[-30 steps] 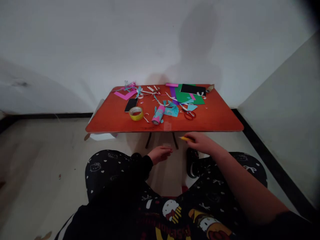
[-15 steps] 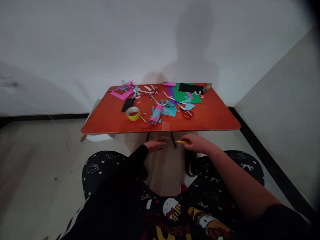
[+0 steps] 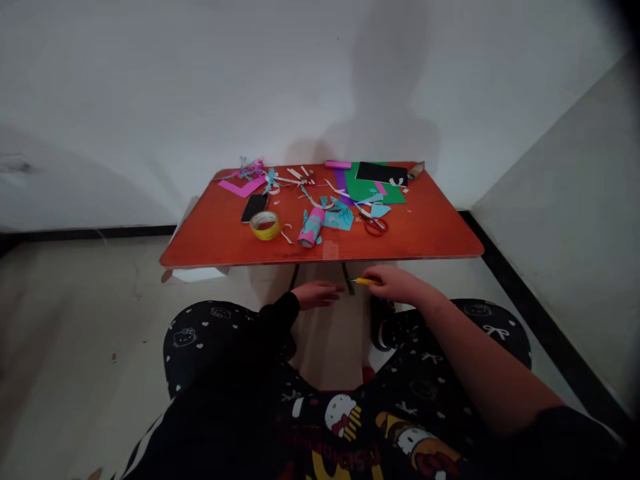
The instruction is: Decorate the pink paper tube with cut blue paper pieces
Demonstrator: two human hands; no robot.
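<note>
In front of the table's near edge, over my lap, my right hand (image 3: pixel 393 283) is closed around a slim yellow-handled tool (image 3: pixel 367 281). Its thin metal tip points left; whether it is a blade or a shaft is too small to tell. My left hand (image 3: pixel 318 294) is open beside the tip, fingers stretched to the right and apart from the tool. On the red table (image 3: pixel 225 247) above my hands lies a pink and light-blue paper-wrapped tube (image 3: pixel 312 227). Red-handled scissors (image 3: pixel 376 227) rest to its right, and a roll of yellow tape (image 3: pixel 265 227) to its left.
A dark phone (image 3: pixel 255 208) lies behind the tape. Blue paper (image 3: pixel 340 217), cut strips, and green (image 3: pixel 360 192) and black sheets (image 3: pixel 383 174) cover the table's back. A pink V-shaped paper piece (image 3: pixel 243 187) is at back left. A wall stands behind the table.
My left hand has shifted slightly right and down. My right hand still grips the yellow-handled tool, raised a little. The view has tilted slightly; the items on the table keep their places.
</note>
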